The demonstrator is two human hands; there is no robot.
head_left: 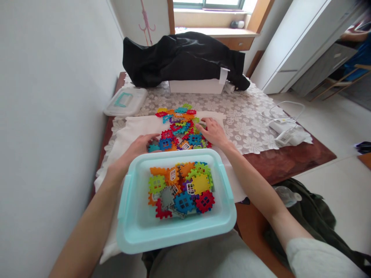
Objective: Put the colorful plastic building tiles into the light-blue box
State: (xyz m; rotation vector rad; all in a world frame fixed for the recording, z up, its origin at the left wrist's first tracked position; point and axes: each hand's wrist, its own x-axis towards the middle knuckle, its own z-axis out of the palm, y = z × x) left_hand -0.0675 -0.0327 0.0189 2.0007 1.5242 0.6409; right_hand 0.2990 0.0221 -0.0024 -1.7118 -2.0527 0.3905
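head view, plastic tiles (179, 131) between hands (142, 144) (213, 132)

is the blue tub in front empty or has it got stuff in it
Not empty: the light blue plastic tub holds a heap of colourful interlocking plastic building pieces in its middle, with bare tub floor showing around them.

A black cloth (182, 60) lay bunched over a white box (197, 86) on a floral lace tablecloth (249, 131), with white chargers (285, 131) and their cables to the right. Beyond it ran a window sill (214, 33), and a person in blue (358, 58) sat at the far right.
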